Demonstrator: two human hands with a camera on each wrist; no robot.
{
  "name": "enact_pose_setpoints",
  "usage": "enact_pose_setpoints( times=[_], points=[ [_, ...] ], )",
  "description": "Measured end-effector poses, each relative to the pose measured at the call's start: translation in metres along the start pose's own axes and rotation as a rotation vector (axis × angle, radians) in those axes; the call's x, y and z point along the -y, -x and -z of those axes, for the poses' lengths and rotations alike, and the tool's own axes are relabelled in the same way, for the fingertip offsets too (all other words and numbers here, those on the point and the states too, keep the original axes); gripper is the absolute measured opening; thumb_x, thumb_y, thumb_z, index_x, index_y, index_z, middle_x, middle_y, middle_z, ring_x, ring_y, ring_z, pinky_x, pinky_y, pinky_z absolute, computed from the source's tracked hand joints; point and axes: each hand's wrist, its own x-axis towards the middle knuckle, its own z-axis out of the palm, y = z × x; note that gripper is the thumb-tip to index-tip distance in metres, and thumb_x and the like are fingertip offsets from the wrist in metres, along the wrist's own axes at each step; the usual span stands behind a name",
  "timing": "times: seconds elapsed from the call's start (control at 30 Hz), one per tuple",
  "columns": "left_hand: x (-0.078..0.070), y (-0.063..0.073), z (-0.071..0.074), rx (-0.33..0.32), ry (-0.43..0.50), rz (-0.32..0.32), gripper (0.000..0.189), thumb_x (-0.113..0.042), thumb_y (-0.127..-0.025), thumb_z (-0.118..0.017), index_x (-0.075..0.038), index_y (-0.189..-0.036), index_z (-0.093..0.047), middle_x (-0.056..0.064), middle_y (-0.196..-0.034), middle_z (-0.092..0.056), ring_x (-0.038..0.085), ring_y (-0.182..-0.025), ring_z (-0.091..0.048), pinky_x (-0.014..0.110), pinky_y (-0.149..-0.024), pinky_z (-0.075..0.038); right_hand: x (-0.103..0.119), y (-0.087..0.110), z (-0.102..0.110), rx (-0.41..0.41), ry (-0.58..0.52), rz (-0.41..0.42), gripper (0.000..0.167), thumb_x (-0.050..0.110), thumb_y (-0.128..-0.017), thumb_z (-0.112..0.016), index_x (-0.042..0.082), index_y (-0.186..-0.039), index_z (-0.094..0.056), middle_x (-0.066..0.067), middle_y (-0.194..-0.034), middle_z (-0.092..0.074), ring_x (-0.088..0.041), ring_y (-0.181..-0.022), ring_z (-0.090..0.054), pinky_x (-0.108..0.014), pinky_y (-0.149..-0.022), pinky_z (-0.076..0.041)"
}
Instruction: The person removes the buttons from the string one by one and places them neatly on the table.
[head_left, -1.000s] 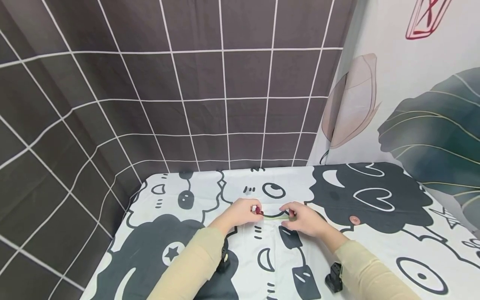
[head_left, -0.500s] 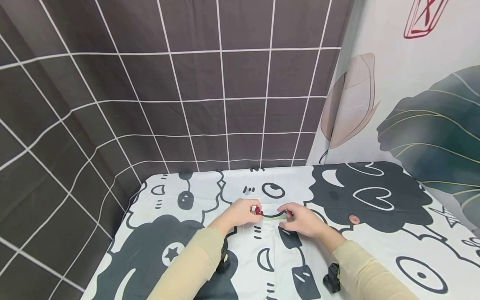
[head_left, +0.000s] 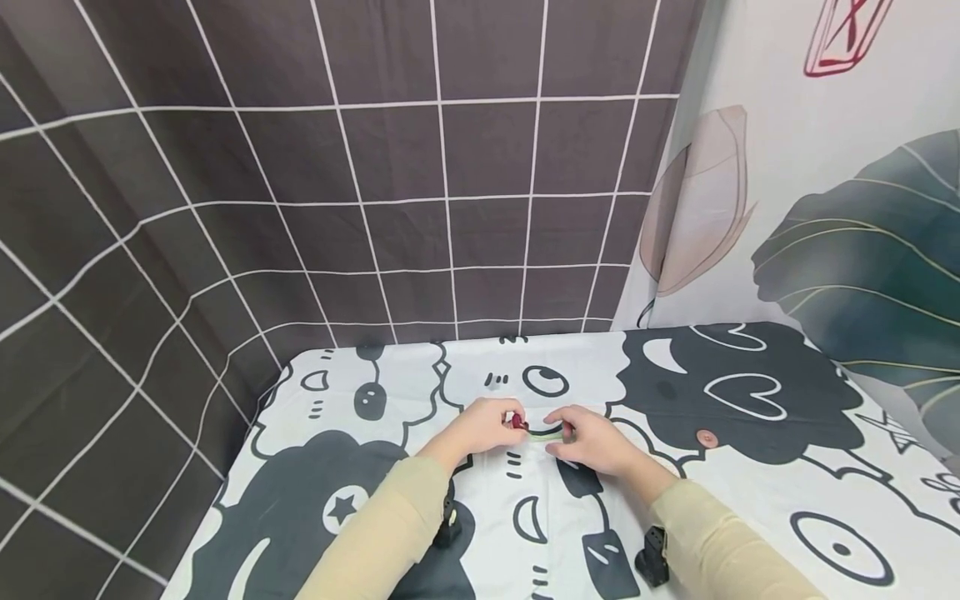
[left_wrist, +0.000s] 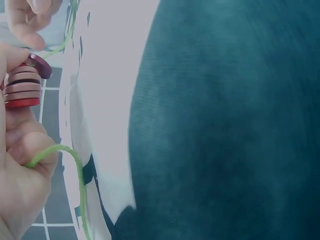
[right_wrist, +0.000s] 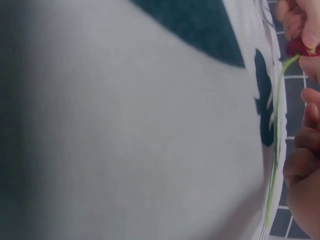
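My left hand [head_left: 486, 423] pinches a stack of round red and pinkish buttons [left_wrist: 24, 85] between thumb and fingers. A dark red button sits tilted at one end of the stack. Green string [left_wrist: 82, 190] comes out by the lower fingers of that hand and hangs down. From the stack's other end more string [right_wrist: 276, 135] trails past my right hand [head_left: 592, 439]. In the right wrist view its fingers [right_wrist: 300, 162] are loosely curved, with the string passing beside them. Just right of the buttons in the head view, its thumb and index finger stand apart.
A single pinkish button [head_left: 707, 439] lies on the patterned black-and-white cloth [head_left: 480, 375], right of the hands. Dark grid curtain [head_left: 487, 150] hangs behind and to the left. A pale leaf-print curtain [head_left: 720, 208] borders the right.
My right hand has moved left along the string, closer to the buttons. The left hand holds the stack in about the same place.
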Motion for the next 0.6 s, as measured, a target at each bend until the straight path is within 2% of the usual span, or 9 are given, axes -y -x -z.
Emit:
enact_pose_setpoints(
  times=[0.17,0.3,0.6],
  points=[
    [0.001,0.001,0.000,-0.004,0.024,0.002,0.009,-0.022,-0.080,-0.069,-0.020,-0.086,-0.062,-0.008,-0.064,-0.050,0.007,-0.056,-0.043,0.022,-0.052,-0.035,0.004,-0.002,-0.005,-0.001,0.002,-0.015,0.034,0.026,-0.077,-0.072,0.008,-0.106,-0.064,0.007,-0.072,-0.045,-0.006,-0.062,-0.040,-0.024,-0.059,-0.037],
    [0.001,0.001,0.000,-0.004,0.025,-0.002,0.009,-0.022,-0.081,-0.069,-0.020,-0.087,-0.062,-0.008,-0.064,-0.049,0.007,-0.056,-0.042,0.022,-0.052,-0.035,0.007,-0.004,-0.008,-0.010,0.002,0.009,0.036,0.028,-0.078,-0.072,0.007,-0.107,-0.064,0.008,-0.072,-0.045,-0.005,-0.062,-0.040,-0.024,-0.059,-0.037],
    [0.002,0.000,-0.001,-0.001,0.025,-0.010,0.009,-0.023,-0.081,-0.068,-0.021,-0.088,-0.062,-0.008,-0.063,-0.048,0.007,-0.056,-0.041,0.022,-0.051,-0.034,0.009,-0.007,-0.014,-0.065,-0.027,0.000,0.035,0.027,-0.079,-0.073,0.007,-0.106,-0.064,0.008,-0.072,-0.045,-0.005,-0.060,-0.040,-0.024,-0.057,-0.037]
  ],
)
